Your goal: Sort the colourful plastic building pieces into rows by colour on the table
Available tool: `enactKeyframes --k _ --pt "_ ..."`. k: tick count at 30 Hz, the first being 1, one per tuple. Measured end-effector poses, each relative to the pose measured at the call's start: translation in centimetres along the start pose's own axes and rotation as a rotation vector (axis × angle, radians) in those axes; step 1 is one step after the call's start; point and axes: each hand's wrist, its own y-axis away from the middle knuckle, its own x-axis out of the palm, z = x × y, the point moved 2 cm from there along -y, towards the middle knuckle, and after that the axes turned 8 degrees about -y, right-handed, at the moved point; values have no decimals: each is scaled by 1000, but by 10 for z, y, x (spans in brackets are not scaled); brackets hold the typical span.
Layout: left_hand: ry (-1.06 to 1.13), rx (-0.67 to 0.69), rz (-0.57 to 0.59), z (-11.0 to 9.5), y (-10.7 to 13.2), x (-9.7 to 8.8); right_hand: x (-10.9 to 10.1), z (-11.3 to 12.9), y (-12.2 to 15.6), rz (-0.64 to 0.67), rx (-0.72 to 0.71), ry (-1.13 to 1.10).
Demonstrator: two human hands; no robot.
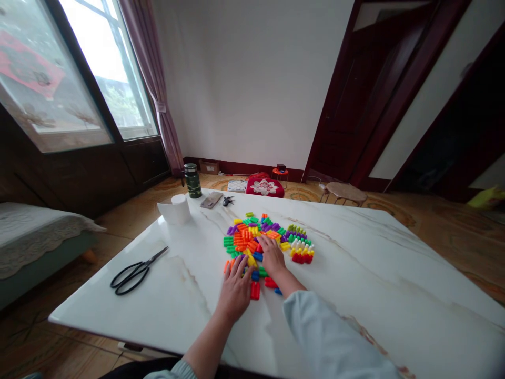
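Left hand (235, 289), right hand (273, 257) | partly hide coloured blocks (242, 239) | fingers slightly apart | any grip underneath: cannot tell

1 mauve curtain (153, 73) hangs between a bright window (116, 73) and a pale wall (248, 84), above a patterned tan floor (118, 223).

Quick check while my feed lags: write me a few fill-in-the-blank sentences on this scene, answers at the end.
1. The hand reaching farther across the plastic pieces is the ____ one.
2. In the stacked rows at the right of the pile, the one nearest the camera is ____.
3. The phone lies between the bottle and the bunch of ____.
4. Black-handled ____ lie at the table's left.

Missing words: right; red; keys; scissors.
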Motion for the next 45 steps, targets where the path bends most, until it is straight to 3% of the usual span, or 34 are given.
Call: enactKeyframes --k 4,8,11,15,19,22,26,31,34,40,45 --pt "0 4 9 0 0 1 0 -1 -16 77 -60 72" --pt "1 4 7 0 0 0 -10 -1 -14 -68 -26 -27" --pt "4 1 19 -1 0 -1 -17 -3 8 -271 61 -264" --pt "7 3 16 -1 0 -2 -16 -10 54 -340 76 -500" --pt "0 5 5 -1 1 0 -11 -22 90 -420 131 -510" --pt "-8 6 -12 0 2 0 -13 -29 95 -454 139 -449" --pt "-18 12 -22 0 2 0 -23 -28 74 -319 138 -229" --pt "-9 13 -8 0 1 0 -36 -24 34 38 237 208" --pt "-3 11 3 0 1 -1 -36 -27 16 188 251 312" --pt "5 4 -3 0 1 0 -26 -32 5 257 256 348" --pt "4 3 0 0 1 1 -32 -29 3 277 264 366"
